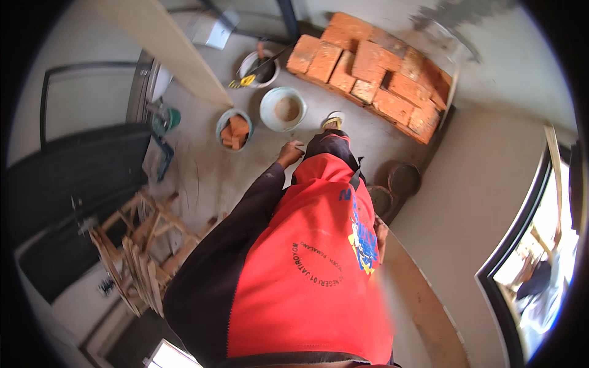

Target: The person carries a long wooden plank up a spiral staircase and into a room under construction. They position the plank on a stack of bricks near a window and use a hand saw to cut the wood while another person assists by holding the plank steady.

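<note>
My left hand (291,153) hangs beside my thigh in front of the red shirt (319,227), its fingers loosely stretched and nothing seen in them. Nearest to it stand a pale blue bucket (266,111) with brownish contents and a smaller bucket (220,136) holding broken brick pieces (235,132). My right hand (381,238) shows only as a sliver at the shirt's right side; its fingers are mostly hidden. Ahead of me, a hand saw with a yellow handle (247,80) lies across a white bucket (244,66) of dark material.
Stacked orange bricks (368,67) line the far wall. Two round pans (405,179) sit near the right wall. A wooden trestle (144,245) stands at left, and a long board (178,52) slants down to the floor near the buckets. My sandalled foot (333,121) is ahead.
</note>
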### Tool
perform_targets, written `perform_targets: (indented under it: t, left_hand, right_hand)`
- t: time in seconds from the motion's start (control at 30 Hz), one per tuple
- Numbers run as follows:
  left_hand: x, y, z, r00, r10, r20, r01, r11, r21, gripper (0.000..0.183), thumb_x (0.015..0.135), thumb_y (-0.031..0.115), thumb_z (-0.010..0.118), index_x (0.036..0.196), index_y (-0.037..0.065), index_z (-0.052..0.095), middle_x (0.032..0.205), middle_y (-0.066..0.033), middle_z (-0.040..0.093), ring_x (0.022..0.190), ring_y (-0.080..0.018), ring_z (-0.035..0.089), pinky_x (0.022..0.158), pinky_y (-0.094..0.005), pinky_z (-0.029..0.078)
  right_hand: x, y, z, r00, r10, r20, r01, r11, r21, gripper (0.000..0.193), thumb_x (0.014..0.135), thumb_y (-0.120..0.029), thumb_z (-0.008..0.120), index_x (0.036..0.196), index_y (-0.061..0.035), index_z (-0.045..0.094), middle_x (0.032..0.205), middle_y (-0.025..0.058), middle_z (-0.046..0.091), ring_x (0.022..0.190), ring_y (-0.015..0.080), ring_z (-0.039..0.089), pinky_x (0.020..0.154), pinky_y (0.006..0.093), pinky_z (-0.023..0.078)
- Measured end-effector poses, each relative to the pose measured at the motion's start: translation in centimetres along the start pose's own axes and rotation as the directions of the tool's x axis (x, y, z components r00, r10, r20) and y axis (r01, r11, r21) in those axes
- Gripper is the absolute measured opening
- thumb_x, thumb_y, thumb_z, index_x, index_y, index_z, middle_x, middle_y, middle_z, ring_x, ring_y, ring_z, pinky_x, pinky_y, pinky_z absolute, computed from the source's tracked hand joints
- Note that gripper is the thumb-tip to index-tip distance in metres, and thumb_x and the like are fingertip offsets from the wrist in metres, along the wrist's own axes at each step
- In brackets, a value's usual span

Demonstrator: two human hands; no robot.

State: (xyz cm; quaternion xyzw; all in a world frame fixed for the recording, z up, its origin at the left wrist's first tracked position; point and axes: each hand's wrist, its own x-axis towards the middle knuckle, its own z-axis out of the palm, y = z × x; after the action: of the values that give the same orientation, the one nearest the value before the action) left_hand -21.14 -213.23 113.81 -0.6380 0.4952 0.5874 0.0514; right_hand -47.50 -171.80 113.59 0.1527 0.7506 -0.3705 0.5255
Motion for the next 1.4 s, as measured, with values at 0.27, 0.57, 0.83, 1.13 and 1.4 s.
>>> perform_targets:
  t: [0.27, 0.57, 0.83, 1.13, 1.4]
  left_hand:
    - [-3.3, -5.9, -4.0, 0.954, 0.178, -0.24, -0.12, 0.964, 0.236, 0.026, 0.084, 0.027, 0.068, 0.101, 0.007, 0.069, 0.084, -0.0135, 0.071, 0.079, -0.0237, 0.07, 0.072, -0.0343, 0.053]
    - [12.1, -0.9, -16.8, 0.927, 0.165, -0.337, -0.044, 0.939, 0.34, 0.025, 0.09, 0.024, 0.064, 0.107, 0.006, 0.065, 0.096, -0.0137, 0.07, 0.089, -0.0259, 0.068, 0.079, -0.0349, 0.052]
    - [44.2, -4.5, -23.8, 0.828, 0.211, -0.519, 0.16, 0.799, 0.58, 0.048, 0.086, 0.027, 0.065, 0.121, -0.001, 0.05, 0.125, -0.0259, 0.054, 0.115, -0.0411, 0.053, 0.095, -0.0479, 0.044]
    - [55.6, -10.5, -23.5, 0.666, 0.514, -0.541, 0.385, 0.384, 0.839, 0.029, 0.086, 0.029, 0.062, 0.103, 0.008, 0.052, 0.105, -0.0115, 0.052, 0.098, -0.0291, 0.055, 0.082, -0.0423, 0.048]
    - [53.0, -11.0, -29.0, 0.738, 0.561, -0.375, 0.203, 0.346, 0.916, 0.014, 0.09, 0.011, 0.048, 0.103, 0.007, 0.054, 0.099, -0.0149, 0.059, 0.091, -0.0307, 0.061, 0.077, -0.0399, 0.053]
  right_hand:
    - [4.6, -15.5, 0.1, 0.988, -0.158, 0.0, 0.15, 0.942, -0.299, 0.044, 0.091, -0.039, 0.061, 0.104, 0.0024, 0.068, 0.101, 0.0153, 0.069, 0.093, 0.0236, 0.066, 0.081, 0.0354, 0.053]
    - [-0.1, -18.0, 7.7, 0.887, -0.433, 0.159, 0.422, 0.624, -0.657, 0.046, 0.094, -0.045, 0.051, 0.1, -0.001, 0.065, 0.09, 0.0215, 0.065, 0.085, 0.0359, 0.064, 0.077, 0.041, 0.049]
    - [-2.1, 3.0, 4.4, 0.983, 0.109, 0.148, 0.06, 0.572, -0.818, 0.06, 0.085, -0.03, 0.069, 0.137, -0.0114, 0.047, 0.099, 0.0121, 0.062, 0.092, 0.0232, 0.058, 0.086, 0.032, 0.045]
    - [-1.8, -5.6, 19.8, 0.934, 0.329, -0.14, -0.301, 0.513, -0.804, 0.046, 0.084, -0.031, 0.064, 0.124, -0.0104, 0.055, 0.095, 0.0144, 0.065, 0.087, 0.0284, 0.062, 0.078, 0.0374, 0.049]
    - [-4.9, -8.1, 21.3, 0.958, 0.26, -0.122, -0.248, 0.54, -0.804, 0.037, 0.083, -0.033, 0.06, 0.112, -0.0095, 0.063, 0.091, 0.0165, 0.068, 0.083, 0.0331, 0.066, 0.072, 0.0423, 0.052]
